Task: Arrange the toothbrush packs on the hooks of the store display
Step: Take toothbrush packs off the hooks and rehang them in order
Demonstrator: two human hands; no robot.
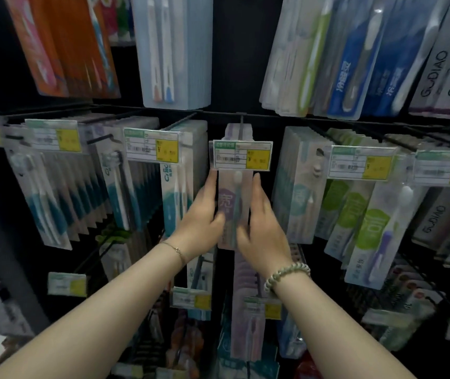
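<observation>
1. Both hands pinch one purple toothbrush pack [233, 203]: left hand [204, 214] on its left edge, right hand [262, 222] on its right.
2. It hangs from the centre hook [241, 120] behind the price tag [241, 155], probably being squared up.

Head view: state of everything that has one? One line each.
purple toothbrush pack: upright, hanging, held at both edges.
centre hook: runs through the pack's top.
price tag: at the hook's front end, facing out, in front of the pack.
left hand: grips the pack's left edge.
right hand: grips the pack's right edge.
</observation>
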